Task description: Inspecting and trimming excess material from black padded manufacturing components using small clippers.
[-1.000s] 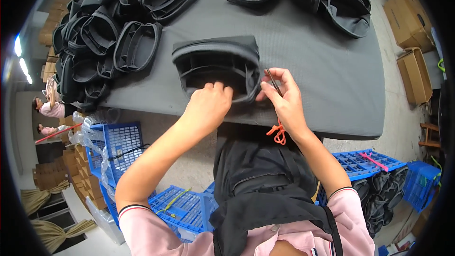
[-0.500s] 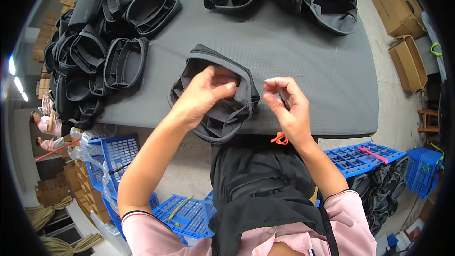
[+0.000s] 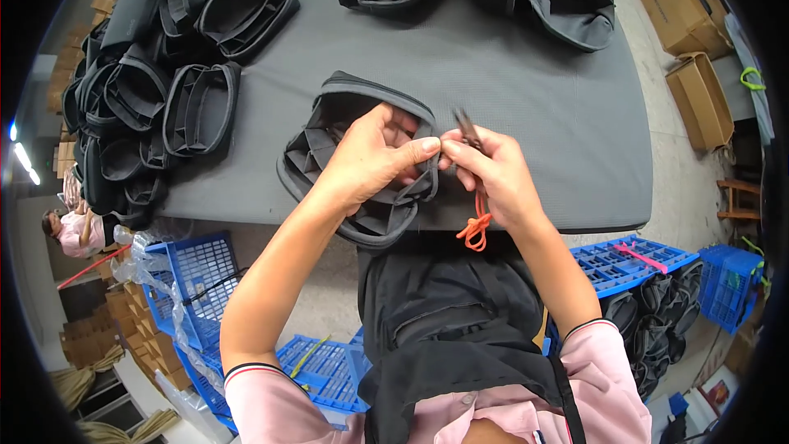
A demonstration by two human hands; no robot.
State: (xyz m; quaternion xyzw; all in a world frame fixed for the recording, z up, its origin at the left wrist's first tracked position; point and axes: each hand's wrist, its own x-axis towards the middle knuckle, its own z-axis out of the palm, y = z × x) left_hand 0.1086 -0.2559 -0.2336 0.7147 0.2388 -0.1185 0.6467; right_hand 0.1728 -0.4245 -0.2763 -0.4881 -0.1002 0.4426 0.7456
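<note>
An open black zippered bag [image 3: 314, 146] with inner dividers lies near the table's front edge, its mouth toward me. My left hand [image 3: 371, 154] reaches into it, fingers inside and thumb outside, pinching the right-hand rim. Against that same rim, the fingertips of my right hand [image 3: 500, 171] meet my left thumb. Held in my right hand is a slim dark tool that looks like thread snips [image 3: 467, 127], its tips pointing up and away. An orange cord [image 3: 477, 226] hangs below that hand. My right fingers partly hide the snips, and whatever lies between the fingertips is too small to make out.
Similar black bags are piled at the table's left [image 3: 201, 111], and several more stand along its far side [image 3: 567, 0]. Blue plastic crates [image 3: 193, 279] flank me below the table. Cardboard boxes [image 3: 699, 103] sit on the floor at right. A person in pink [image 3: 78, 228] is far left.
My right hand has moved left to the bag's rim, and the snips' tips now show above it. My left thumb has shifted right onto the rim. The view has shifted slightly.
</note>
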